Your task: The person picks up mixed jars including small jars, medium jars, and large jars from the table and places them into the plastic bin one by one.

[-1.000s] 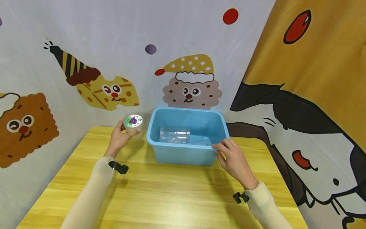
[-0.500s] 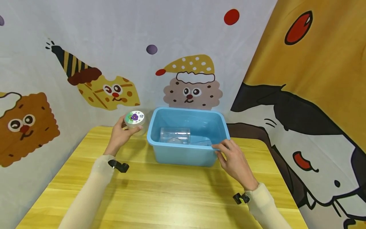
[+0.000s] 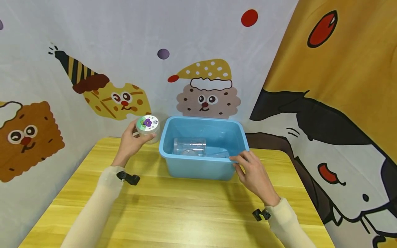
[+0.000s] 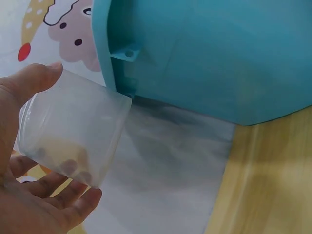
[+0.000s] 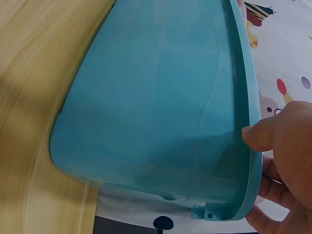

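My left hand grips a translucent plastic jar, thumb on one side and fingers on the other. The jar's round lid has a white and green label with a purple flower. It is held just left of a blue plastic bin. With thumb and fingertips, my right hand pinches the bin's rim near its front right corner; in the right wrist view the thumb lies outside and the fingers reach over the rim. A clear cylindrical container lies on its side in the bin.
The bin stands on a wood-grain table, close to the cartoon-printed cloth behind. Another clear plastic piece lies low at the bin's right, partly hidden by its front wall.
My left hand has raised the jar and moved it slightly right, towards the bin's left side. The right hand keeps its place on the rim, and the bin has not moved.
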{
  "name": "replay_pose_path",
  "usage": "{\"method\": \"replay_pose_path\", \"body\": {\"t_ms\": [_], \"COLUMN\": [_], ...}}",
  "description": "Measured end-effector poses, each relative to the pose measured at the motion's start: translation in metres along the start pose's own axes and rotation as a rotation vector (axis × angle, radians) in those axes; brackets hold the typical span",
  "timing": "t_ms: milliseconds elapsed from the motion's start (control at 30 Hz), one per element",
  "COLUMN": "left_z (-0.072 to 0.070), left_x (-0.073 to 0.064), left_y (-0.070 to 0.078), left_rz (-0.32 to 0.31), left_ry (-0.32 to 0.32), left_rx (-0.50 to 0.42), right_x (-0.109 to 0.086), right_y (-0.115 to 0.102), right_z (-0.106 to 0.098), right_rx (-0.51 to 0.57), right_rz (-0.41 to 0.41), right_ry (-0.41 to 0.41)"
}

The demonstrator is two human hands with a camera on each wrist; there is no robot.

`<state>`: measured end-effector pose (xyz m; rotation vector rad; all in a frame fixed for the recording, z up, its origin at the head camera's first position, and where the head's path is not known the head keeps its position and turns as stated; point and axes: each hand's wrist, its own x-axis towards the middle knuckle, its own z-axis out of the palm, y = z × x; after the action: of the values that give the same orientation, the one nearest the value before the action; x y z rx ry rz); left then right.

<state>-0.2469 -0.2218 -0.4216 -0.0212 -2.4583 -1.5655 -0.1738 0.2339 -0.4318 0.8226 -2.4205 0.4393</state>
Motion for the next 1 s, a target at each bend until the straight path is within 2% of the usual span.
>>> {"method": "replay_pose_path", "body": {"t_ms": [433, 767, 1000], "left_z": [-0.002, -0.001, 0.001], "left_x": [0.002, 0.003, 0.005], "left_y": [0.019, 0.036, 0.054], "left_rz": [0.095, 0.186, 0.234], "left_ry": [0.017, -0.007, -0.038], "left_rx": [0.028, 0.041, 0.077], "right_x": [0.000, 0.000, 0.000], "right_y": [0.000, 0.000, 0.001], "right_z": [0.001, 0.000, 0.001], "right_rx": [0.003, 0.002, 0.005], "right_rz": [-0.004, -0.004, -0.006], "right_ry": [0.001, -0.001, 0.006]}}
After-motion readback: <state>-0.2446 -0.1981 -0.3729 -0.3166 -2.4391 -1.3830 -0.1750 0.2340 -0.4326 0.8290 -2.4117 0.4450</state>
